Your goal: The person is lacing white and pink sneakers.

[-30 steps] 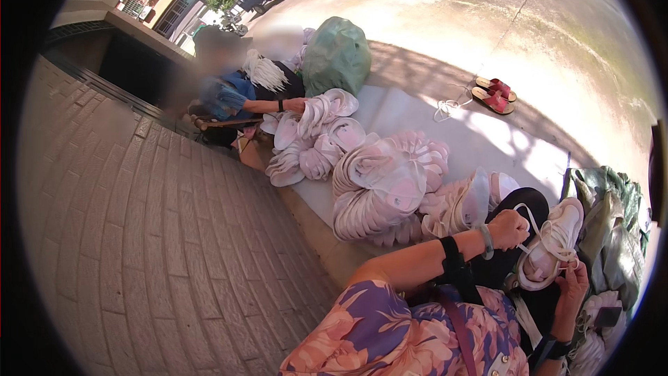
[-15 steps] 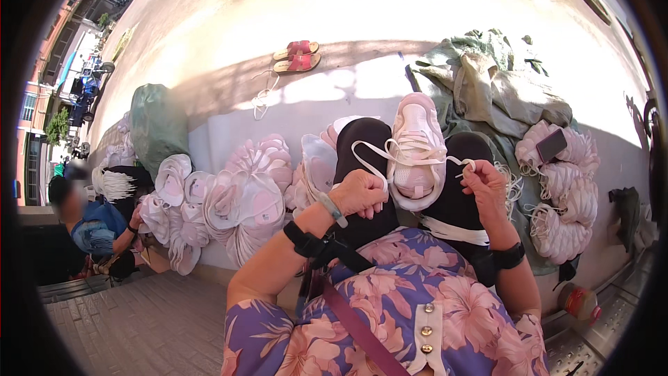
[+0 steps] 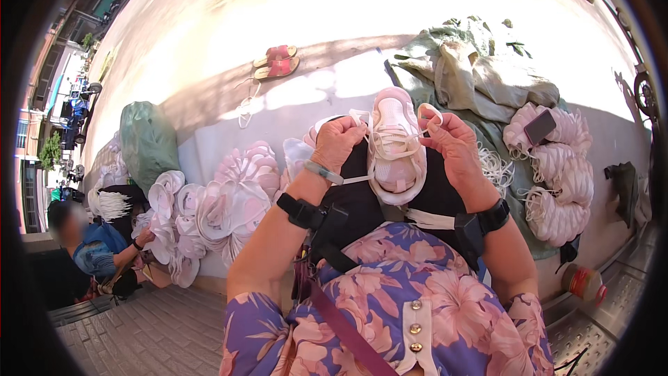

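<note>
A white and pale pink sneaker [image 3: 396, 175] rests between my knees, its toe end toward me or away I cannot tell. A white shoelace [image 3: 393, 141] criss-crosses its front. My left hand [image 3: 337, 145] is closed in a pinch on the lace at the shoe's left edge, with a length trailing below the wrist. On the opposite side, my right hand [image 3: 451, 143] pinches the other part of the lace, which forms a small loop above the fingers. Both hands are level with the upper half of the shoe.
Bundles of pinkish-white shoe uppers [image 3: 233, 202] lie to the left, more laced bundles [image 3: 563, 191] to the right, with a phone [image 3: 540, 127] on top. A green sack [image 3: 149, 143], red sandals [image 3: 278, 66] and crumpled cloth [image 3: 480, 76] lie around. Another person [image 3: 97, 251] sits at far left.
Both hands have moved up and away from my body, from beside the shoe's lower part to its upper lacing. The whole view has shifted slightly.
</note>
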Motion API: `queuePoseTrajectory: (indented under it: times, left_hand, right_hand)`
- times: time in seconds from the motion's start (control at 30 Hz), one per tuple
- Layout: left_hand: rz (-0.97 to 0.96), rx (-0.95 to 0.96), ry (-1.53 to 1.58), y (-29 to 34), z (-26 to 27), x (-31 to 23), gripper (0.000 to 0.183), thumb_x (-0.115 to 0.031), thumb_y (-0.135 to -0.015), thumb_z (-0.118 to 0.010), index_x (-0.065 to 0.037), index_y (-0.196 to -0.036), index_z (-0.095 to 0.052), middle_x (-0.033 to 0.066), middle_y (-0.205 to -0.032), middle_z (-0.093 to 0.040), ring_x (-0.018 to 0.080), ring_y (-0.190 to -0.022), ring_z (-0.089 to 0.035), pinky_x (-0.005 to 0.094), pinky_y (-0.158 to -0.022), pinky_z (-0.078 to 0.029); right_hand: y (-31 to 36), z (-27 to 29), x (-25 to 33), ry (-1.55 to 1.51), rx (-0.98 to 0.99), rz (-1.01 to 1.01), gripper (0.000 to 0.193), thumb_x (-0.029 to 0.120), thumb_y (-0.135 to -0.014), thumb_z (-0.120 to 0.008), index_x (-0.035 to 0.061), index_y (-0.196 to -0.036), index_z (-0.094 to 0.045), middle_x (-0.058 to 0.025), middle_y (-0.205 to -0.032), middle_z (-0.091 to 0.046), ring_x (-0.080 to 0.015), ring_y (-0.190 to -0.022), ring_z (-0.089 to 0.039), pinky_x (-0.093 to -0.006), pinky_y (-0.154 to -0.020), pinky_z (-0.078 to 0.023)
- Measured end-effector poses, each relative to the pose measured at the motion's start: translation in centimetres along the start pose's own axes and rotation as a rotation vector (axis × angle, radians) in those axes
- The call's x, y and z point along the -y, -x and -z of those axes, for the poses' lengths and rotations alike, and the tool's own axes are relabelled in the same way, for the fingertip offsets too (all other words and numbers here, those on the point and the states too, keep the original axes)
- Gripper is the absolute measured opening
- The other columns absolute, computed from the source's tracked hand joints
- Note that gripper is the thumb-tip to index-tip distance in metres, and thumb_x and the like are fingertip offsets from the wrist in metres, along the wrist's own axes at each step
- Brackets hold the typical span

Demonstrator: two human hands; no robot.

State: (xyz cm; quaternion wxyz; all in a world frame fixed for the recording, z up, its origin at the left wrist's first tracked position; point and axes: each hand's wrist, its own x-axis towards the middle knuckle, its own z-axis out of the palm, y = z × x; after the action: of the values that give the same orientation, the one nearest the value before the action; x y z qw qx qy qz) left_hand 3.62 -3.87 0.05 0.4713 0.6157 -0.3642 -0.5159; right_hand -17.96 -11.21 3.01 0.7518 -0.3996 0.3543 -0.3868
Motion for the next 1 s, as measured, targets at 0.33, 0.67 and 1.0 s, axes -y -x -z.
queuePoseTrajectory:
  times: [0.33, 0.67, 1.0]
  left_hand:
    - [0.224, -0.053, 0.002, 3.4, -1.5, 0.8, 0.015, -0.017, -0.083, -0.061, -0.004, -0.074, -0.060, 0.0010, -0.059, -0.056, 0.0050, -0.043, -0.050, 0.0162, -0.035, -0.037]
    - [0.248, -0.049, 0.240, 4.5, -1.9, 1.1, 0.012, -0.015, -0.084, -0.059, -0.002, -0.086, -0.060, 0.0068, -0.068, -0.062, 0.0119, -0.054, -0.062, 0.0193, -0.042, -0.048]
    - [0.269, -0.058, 0.237, 4.5, -2.3, 1.1, 0.014, -0.013, -0.085, -0.055, -0.002, -0.091, -0.059, 0.0070, -0.068, -0.062, 0.0124, -0.053, -0.061, 0.0197, -0.043, -0.049]
  right_hand:
    - [2.8, 2.8, -3.4, 0.246, -0.122, -0.004, 0.006, 0.014, -0.084, -0.060, 0.0078, -0.086, -0.060, 0.0058, -0.071, -0.055, -0.0014, -0.063, -0.048, -0.0164, -0.054, -0.039]
    - [3.9, 2.6, -3.4, 0.253, -0.232, 0.228, 0.002, 0.005, -0.082, -0.057, 0.0051, -0.084, -0.057, 0.0051, -0.070, -0.052, -0.0021, -0.061, -0.045, -0.0172, -0.054, -0.038]
    - [3.8, 3.1, -4.7, 0.360, -0.180, 0.242, 0.002, 0.003, -0.083, -0.057, 0.0028, -0.084, -0.057, 0.0075, -0.069, -0.048, -0.0004, -0.062, -0.040, -0.0161, -0.056, -0.035]
